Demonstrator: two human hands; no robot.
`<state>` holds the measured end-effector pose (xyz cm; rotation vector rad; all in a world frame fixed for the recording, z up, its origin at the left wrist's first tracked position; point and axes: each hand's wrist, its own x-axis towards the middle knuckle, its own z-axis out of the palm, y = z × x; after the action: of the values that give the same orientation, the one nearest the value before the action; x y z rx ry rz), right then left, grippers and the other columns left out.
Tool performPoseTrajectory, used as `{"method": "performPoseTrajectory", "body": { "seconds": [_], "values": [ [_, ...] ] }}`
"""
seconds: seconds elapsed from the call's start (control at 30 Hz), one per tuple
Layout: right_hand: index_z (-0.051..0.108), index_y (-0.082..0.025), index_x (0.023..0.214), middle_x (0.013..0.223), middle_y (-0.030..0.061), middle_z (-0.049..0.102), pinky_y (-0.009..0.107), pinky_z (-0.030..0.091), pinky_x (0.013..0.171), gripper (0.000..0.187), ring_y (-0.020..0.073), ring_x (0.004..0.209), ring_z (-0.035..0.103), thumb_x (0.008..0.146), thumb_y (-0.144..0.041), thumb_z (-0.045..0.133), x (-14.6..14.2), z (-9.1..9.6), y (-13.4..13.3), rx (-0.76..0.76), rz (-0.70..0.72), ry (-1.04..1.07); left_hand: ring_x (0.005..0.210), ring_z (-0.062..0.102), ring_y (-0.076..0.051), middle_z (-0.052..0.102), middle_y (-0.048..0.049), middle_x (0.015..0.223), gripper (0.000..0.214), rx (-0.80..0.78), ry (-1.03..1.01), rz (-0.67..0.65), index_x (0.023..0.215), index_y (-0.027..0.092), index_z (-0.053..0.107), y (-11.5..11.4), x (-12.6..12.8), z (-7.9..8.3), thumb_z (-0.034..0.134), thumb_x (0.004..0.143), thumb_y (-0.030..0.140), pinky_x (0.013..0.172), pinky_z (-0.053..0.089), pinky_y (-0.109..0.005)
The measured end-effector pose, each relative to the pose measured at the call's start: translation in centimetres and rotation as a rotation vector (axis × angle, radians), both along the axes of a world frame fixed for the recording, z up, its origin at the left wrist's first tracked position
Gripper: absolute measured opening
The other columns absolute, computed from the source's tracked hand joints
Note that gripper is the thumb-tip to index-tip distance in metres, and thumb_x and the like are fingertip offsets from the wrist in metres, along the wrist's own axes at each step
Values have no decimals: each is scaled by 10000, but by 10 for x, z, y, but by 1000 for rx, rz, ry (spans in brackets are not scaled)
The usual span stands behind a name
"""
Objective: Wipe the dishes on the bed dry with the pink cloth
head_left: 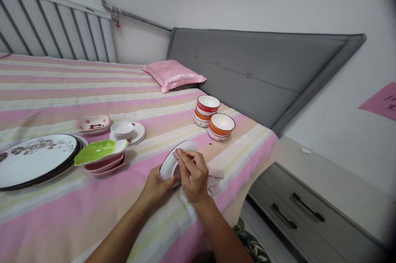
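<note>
A shallow white dish (169,167) with a thin dark rim is held tilted above the near part of the bed. My left hand (157,184) grips it at the lower left edge, thumb over the near side. Pinched in my right hand (194,172) is a pale pink cloth (215,180), pressed against the dish; its loose end hangs to the right of the hand. Behind the dish stand two stacks of bowls with red and orange bands, a taller stack (208,104) and a shorter stack (222,125). The dish's middle is partly hidden by my right fingers.
On the striped bedspread (102,197) at left lie large flowered plates (34,158), a green leaf-shaped dish (100,151) on pink dishes (107,166), a spotted pink dish (93,123) and small white dishes (122,128). A pink pillow (175,74), grey headboard (241,57) and drawer cabinet (293,201) lie beyond.
</note>
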<state>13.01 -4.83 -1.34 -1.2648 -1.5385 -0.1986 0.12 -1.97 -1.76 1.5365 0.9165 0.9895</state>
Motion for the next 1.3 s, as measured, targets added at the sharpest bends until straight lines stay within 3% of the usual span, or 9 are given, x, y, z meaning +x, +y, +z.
{"method": "performPoseTrajectory", "body": {
  "seconds": [0.47,0.63,0.93,1.07,1.3],
  "values": [
    [674,-235,1008,940,63,660,314,493,789,263,159,893,584,851,-150,481,2,4,2,61,-24,128,711,625,-199,691,-54,829,376,-15,-2,-3,976,82,628,0,-2,-1,669,666,292,646,508,-273],
    [669,-203,961,931,58,677,334,471,827,240,167,906,587,849,-160,461,11,4,5,-4,-89,222,752,650,-236,709,-76,861,414,-33,28,13,987,81,645,2,-2,-1,684,649,318,665,526,-301],
    [626,-175,891,904,56,668,297,462,751,159,174,831,600,785,-183,508,23,-6,12,-216,-169,462,789,663,-251,714,-103,918,443,-40,13,26,1023,82,627,0,-2,0,693,654,317,700,539,-329],
    [611,-173,902,892,60,649,303,459,757,154,173,833,587,824,-235,494,21,-4,11,-177,-162,415,791,658,-248,710,-108,925,441,-48,-7,-1,1032,75,619,1,-1,0,689,663,307,699,535,-326],
    [619,-185,951,966,71,646,316,451,854,180,161,945,571,865,-178,460,11,8,2,-33,1,161,716,636,-220,699,-76,844,390,-30,20,1,984,79,631,1,-2,1,672,662,295,620,516,-286]
  ]
}}
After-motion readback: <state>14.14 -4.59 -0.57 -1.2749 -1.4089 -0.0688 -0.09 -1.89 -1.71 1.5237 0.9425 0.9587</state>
